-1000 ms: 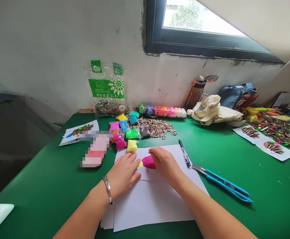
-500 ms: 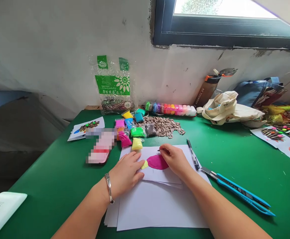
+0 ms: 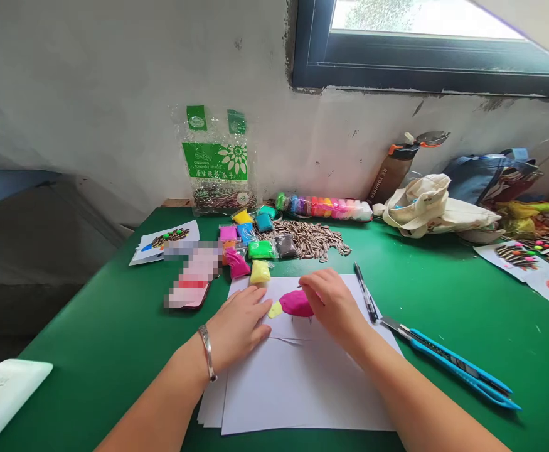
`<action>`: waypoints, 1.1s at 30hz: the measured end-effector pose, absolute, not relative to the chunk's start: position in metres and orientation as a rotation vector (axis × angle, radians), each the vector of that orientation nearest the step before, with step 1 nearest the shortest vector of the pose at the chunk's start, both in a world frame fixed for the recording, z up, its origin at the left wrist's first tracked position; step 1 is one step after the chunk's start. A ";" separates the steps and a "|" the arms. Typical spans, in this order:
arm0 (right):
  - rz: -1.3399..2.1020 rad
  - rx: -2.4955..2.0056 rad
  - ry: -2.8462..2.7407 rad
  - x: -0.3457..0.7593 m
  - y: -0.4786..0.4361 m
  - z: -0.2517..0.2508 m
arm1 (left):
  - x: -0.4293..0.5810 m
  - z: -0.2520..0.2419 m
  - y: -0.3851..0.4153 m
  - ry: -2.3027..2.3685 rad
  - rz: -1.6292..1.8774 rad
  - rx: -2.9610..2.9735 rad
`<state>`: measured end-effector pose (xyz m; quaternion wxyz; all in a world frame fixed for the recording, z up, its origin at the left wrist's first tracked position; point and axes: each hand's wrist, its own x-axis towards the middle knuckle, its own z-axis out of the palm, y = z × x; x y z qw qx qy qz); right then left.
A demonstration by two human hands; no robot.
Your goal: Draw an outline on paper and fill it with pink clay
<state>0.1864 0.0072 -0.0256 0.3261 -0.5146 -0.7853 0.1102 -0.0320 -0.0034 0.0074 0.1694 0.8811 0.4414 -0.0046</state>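
My left hand [image 3: 241, 323], a silver bangle at its wrist, lies flat with fingers apart on the white paper [image 3: 274, 395]. Its fingertips are beside a small yellow clay piece [image 3: 275, 309]. Touching that piece is a flattened magenta clay oval [image 3: 297, 304], with short drawn lines below it. My right hand [image 3: 333, 304] is closed in a pinch above the oval's right end, which it hides. A tiny dark tip shows at its fingers; what it is, I cannot make out.
Behind the paper lie clay packets [image 3: 261, 249] and sunflower seeds [image 3: 319, 238]. A pen [image 3: 365, 292] and a blue utility knife [image 3: 457, 361] are at the right. A phone [image 3: 192, 282] and a seed picture [image 3: 165, 242] sit left; a bottle [image 3: 394, 169] leans on the wall.
My right hand has turned slightly, its wrist lifting a little over the magenta clay. The paper's small sheet has shifted slightly; my left hand stays almost in place.
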 end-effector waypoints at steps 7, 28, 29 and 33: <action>0.313 -1.122 -2.304 0.161 -0.007 -0.028 | -0.030 0.007 -0.005 1.251 0.046 2.534; -0.016 -0.987 -2.514 0.149 -0.006 -0.029 | -0.027 0.006 -0.006 1.276 0.042 2.544; -0.016 -0.985 -2.511 0.150 -0.006 -0.029 | -0.027 0.006 -0.006 1.276 0.039 2.545; 0.016 -0.991 -2.481 0.151 -0.005 -0.029 | -0.026 0.006 -0.006 1.279 0.037 2.546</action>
